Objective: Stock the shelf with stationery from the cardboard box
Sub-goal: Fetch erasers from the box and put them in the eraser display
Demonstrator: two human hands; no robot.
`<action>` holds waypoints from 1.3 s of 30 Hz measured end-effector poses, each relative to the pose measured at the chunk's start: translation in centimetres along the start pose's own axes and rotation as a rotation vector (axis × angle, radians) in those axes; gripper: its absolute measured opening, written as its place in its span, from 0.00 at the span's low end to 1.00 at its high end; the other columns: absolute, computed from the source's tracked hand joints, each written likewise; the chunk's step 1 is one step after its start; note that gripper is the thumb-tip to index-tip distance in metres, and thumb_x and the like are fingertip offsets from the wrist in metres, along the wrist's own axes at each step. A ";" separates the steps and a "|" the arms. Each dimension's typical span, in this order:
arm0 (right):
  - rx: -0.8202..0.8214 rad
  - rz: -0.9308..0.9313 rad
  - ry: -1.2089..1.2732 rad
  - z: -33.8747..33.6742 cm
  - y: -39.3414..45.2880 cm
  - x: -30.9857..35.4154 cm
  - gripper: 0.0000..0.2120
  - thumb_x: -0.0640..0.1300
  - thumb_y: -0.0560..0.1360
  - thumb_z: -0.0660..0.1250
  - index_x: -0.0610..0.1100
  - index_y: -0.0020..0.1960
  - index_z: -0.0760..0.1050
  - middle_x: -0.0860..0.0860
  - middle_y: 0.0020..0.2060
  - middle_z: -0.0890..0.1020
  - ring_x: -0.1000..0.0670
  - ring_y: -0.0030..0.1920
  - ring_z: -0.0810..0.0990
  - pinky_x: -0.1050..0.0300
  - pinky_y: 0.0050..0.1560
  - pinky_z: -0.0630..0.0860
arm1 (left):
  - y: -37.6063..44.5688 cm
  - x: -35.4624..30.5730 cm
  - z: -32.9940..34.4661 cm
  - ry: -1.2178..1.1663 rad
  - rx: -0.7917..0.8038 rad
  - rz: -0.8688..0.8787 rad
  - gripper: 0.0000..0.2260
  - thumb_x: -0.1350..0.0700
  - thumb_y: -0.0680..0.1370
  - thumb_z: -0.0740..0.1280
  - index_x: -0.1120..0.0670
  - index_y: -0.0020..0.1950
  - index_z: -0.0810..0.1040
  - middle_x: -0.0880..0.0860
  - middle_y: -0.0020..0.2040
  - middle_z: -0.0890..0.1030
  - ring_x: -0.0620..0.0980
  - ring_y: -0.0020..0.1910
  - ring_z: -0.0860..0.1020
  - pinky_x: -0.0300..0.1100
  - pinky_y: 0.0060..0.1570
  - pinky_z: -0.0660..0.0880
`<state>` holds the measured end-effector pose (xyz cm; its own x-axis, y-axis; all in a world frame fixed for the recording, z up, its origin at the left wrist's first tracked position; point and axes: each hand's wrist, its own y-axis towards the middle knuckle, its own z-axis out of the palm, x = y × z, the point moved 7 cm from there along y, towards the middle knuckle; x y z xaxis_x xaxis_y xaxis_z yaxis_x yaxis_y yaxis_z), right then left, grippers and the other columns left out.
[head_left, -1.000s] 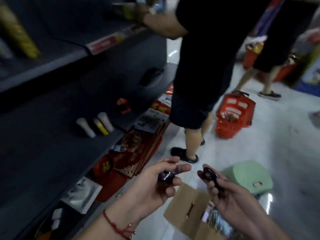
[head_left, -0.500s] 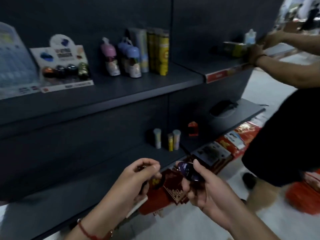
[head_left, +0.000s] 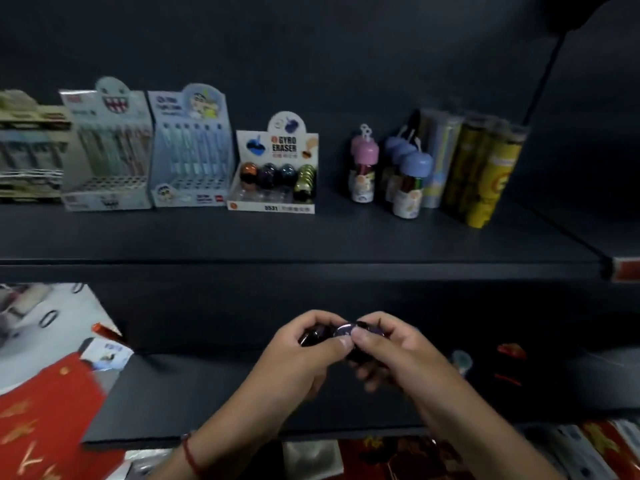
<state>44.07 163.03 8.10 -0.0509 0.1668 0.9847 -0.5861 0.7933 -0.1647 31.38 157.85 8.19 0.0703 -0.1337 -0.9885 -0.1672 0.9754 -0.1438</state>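
Nearest, the left hand and right hand meet, fingers curled round small dark gyro erasers pinched between them, below the upper shelf. Farther back stands the gyro eraser display box; pen boxes to its left; capped bottles to its right.

Gyro erasers in both hands

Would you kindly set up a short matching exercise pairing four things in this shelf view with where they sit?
Things:
1. gyro eraser display box
2. yellow tubes
3. pink-capped bottle
4. small dark purple item

Places:
A. held between both hands, below the upper shelf
B. far right of the upper shelf's row
C. just right of the two pen display boxes
D. between the eraser box and the blue-capped bottles

Pairs: 1-C, 2-B, 3-D, 4-A
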 end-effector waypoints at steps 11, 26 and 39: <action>0.077 -0.036 0.298 -0.3 13.9 8.5 0.10 0.43 0.74 0.69 0.41 0.55 0.78 0.46 0.45 0.83 0.54 0.35 0.83 0.63 0.32 0.79 | 7.0 -7.0 -8.7 0.066 -0.381 0.166 0.15 0.46 0.82 0.58 0.52 0.52 0.81 0.53 0.40 0.84 0.47 0.25 0.69 0.36 0.23 0.61; -0.176 -0.267 0.213 4.8 26.7 15.3 0.08 0.38 0.76 0.69 0.45 0.55 0.78 0.49 0.42 0.84 0.54 0.37 0.83 0.63 0.36 0.79 | 18.0 -12.6 -23.5 0.174 -0.294 0.174 0.10 0.50 0.82 0.62 0.48 0.54 0.82 0.53 0.43 0.81 0.49 0.33 0.74 0.43 0.30 0.67; -0.666 -0.732 -0.226 5.8 30.3 17.1 0.13 0.41 0.75 0.72 0.56 0.52 0.75 0.59 0.47 0.83 0.58 0.50 0.82 0.63 0.51 0.77 | 22.2 -13.8 -24.5 0.537 -0.073 0.524 0.11 0.46 0.81 0.59 0.39 0.43 0.79 0.43 0.39 0.81 0.39 0.36 0.78 0.33 0.34 0.71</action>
<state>20.75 186.50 20.33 -0.0522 -0.5513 0.8326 0.0316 0.8325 0.5532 2.63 177.07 17.46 -0.5223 0.2598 -0.8122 -0.1126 0.9231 0.3677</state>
